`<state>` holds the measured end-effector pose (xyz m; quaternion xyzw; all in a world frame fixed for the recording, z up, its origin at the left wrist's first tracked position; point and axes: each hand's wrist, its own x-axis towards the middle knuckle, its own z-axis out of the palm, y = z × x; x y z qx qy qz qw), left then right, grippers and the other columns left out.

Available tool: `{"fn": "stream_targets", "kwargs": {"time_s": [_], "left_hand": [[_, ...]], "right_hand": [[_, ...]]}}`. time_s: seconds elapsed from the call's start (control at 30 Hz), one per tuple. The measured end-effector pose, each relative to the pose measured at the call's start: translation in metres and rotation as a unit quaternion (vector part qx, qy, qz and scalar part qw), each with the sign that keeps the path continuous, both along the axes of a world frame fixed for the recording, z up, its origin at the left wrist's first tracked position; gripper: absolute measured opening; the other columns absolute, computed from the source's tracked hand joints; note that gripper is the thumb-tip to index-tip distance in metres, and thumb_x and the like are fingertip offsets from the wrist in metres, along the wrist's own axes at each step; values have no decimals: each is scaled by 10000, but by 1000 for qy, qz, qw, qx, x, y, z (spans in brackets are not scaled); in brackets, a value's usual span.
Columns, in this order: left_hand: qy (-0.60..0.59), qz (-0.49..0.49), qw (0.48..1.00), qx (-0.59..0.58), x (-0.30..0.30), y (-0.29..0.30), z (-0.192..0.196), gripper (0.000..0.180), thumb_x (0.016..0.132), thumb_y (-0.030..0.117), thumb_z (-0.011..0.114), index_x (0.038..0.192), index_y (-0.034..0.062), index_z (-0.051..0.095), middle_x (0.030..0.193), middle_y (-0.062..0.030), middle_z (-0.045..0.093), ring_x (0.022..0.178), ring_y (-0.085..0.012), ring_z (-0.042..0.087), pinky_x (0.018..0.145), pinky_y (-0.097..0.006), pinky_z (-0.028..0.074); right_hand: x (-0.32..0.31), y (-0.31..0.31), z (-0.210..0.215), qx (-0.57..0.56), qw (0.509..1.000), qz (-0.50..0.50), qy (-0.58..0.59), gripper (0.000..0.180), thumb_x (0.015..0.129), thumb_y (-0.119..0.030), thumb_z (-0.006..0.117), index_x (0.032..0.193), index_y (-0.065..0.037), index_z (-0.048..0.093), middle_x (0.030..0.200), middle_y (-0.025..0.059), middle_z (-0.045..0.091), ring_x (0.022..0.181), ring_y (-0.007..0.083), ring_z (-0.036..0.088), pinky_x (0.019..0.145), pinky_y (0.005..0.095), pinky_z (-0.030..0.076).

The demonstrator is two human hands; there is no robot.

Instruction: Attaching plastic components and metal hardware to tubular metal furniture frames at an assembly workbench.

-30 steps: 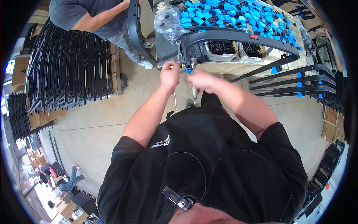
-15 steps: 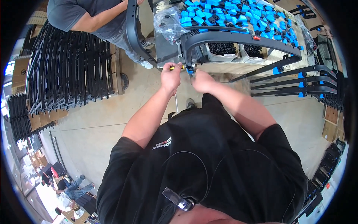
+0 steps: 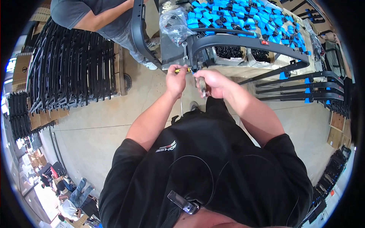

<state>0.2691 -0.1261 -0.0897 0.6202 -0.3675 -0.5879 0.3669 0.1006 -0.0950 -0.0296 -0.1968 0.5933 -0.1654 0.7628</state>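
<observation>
My left hand (image 3: pixel 176 81) is closed on a yellow-handled tool (image 3: pixel 178 70) beside the lower end of a black curved metal frame (image 3: pixel 228 39). A thin metal rod (image 3: pixel 181 106) shows below that hand; whether it belongs to the same tool, I cannot tell. Close to the same frame end, my right hand (image 3: pixel 215 83) grips a worn grey metal tool (image 3: pixel 202 86) that points down toward me. Its exact kind is not clear. Between the hands, the frame end is partly covered by fingers. A combination wrench (image 3: pixel 185 51) lies on the bench (image 3: pixel 173 55) just beyond.
Blue plastic parts (image 3: pixel 235 17) are heaped on the bench, behind bins (image 3: pixel 230 60) of small black pieces. A clear plastic bag (image 3: pixel 175 24) lies at left. Black frames (image 3: pixel 72 64) are stacked left; others (image 3: pixel 304 91) jut out right. A co-worker (image 3: pixel 102 19) stands at upper left.
My right hand has turned and drawn slightly toward me, so the grey tool in it now shows. The left hand stays nearly where it was.
</observation>
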Motion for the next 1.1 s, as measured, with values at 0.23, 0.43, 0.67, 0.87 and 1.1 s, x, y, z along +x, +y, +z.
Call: {"fn": "stream_targets", "kwargs": {"time_s": [0.23, 0.43, 0.67, 0.87, 1.1], "left_hand": [[6, -5, 1000, 23, -1, 1, 3, 199, 949, 231, 734, 963, 94, 590, 792, 11, 587, 681, -64, 446, 570, -269, 367], [22, -1, 1000, 6, -6, 1, 6, 186, 951, 220, 730, 951, 105, 585, 758, 27, 575, 644, -53, 432, 544, -263, 350], [21, 10, 1000, -14, -3, 2, 1, 179, 961, 218, 719, 952, 99, 586, 776, 23, 582, 674, -58, 452, 563, -259, 369], [-5, 3, 1000, -26, -11, -2, -1, 200, 955, 232, 727, 958, 88, 589, 805, 2, 598, 714, -72, 480, 605, -269, 409], [-6, 1, 997, -74, -8, 0, -10, 188, 982, 252, 699, 980, 143, 546, 618, 37, 506, 456, -58, 390, 400, -269, 269]], "right_hand": [[4, 5, -49, -285, 814, 217, 457, 302, 951, -267, 599, 1105, -8, 579, 927, 175, 696, 725, 332, 704, 677, 574, 580], [-8, 6, -21, -62, 995, 76, -28, 318, 946, -260, 611, 1102, 16, 589, 910, 179, 683, 681, 313, 684, 648, 504, 579], [-4, 1, 20, 30, 994, -81, -71, 350, 933, -251, 625, 1110, 47, 582, 984, 202, 704, 783, 303, 720, 693, 472, 592], [10, 13, -42, -263, 847, 241, 395, 355, 942, -235, 602, 1120, 70, 569, 941, 212, 699, 707, 310, 708, 665, 464, 593], [-2, 5, 4, -47, 992, 121, 2, 388, 936, -240, 593, 1148, 84, 565, 974, 242, 699, 693, 292, 717, 653, 453, 591]]}}
